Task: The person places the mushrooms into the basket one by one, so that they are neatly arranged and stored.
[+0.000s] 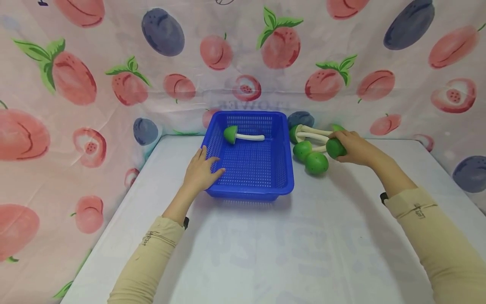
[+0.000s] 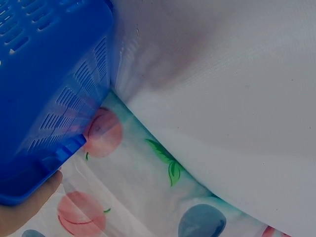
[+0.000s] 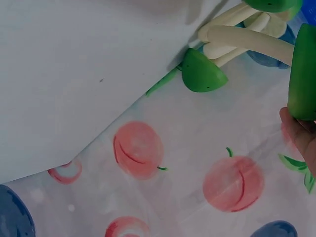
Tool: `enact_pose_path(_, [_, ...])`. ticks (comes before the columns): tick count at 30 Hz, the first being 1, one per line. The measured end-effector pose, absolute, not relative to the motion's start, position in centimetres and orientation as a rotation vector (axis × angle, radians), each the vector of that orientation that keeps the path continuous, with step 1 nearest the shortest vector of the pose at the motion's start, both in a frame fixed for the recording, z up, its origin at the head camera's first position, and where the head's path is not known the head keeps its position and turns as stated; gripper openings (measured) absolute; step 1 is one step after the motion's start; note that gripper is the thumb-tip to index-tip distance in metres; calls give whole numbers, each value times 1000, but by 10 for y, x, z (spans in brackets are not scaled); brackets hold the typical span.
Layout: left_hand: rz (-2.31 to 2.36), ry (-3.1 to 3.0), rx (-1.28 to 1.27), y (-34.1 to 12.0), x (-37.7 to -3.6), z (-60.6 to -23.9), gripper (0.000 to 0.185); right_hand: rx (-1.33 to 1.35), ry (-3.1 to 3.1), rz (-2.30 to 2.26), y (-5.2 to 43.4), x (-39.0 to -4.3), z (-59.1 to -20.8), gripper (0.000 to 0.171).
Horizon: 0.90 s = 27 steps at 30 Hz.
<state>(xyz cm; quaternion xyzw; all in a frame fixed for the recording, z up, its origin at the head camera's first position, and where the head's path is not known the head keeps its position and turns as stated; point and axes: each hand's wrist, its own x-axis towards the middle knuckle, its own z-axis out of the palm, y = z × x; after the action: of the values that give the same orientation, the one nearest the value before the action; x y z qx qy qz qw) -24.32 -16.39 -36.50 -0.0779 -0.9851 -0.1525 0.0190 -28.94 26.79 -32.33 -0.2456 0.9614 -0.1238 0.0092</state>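
My left hand (image 1: 200,171) rests on the left rim of a blue plastic basket (image 1: 249,191), its fingers spread and mostly straight. Inside the basket, towards the back, lies a toy mushroom (image 1: 230,134) with a green cap and white stem. To the right of the basket, my right hand (image 1: 355,147) grips another green-capped mushroom (image 1: 336,148) by its cap. Its pale stem (image 3: 252,40) points left in the right wrist view. Several more such mushrooms (image 1: 317,163) lie in a cluster between that hand and the basket, partly overlapping.
Everything stands on a white table (image 1: 262,249). A fruit-printed cloth (image 1: 243,50) hangs behind it and along the left side. One more green cap (image 3: 203,71) lies near the table's back edge. Both forearms reach in from the front.
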Motion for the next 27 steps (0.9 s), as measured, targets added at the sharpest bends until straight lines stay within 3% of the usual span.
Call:
enact_pose_path(7, [-470, -3052, -248, -164, -244, -366, 53, -856, 3017, -408, 263, -279, -315, 74])
enact_pose_path(19, [-466, -3055, -239, -164, -244, -366, 53, -972, 3027, -485, 252, -268, -309, 73])
enact_pose_path(27, [-468, -3059, -242, -163, -244, -365, 52, -1194, 3107, -525, 242, -273, -308, 69])
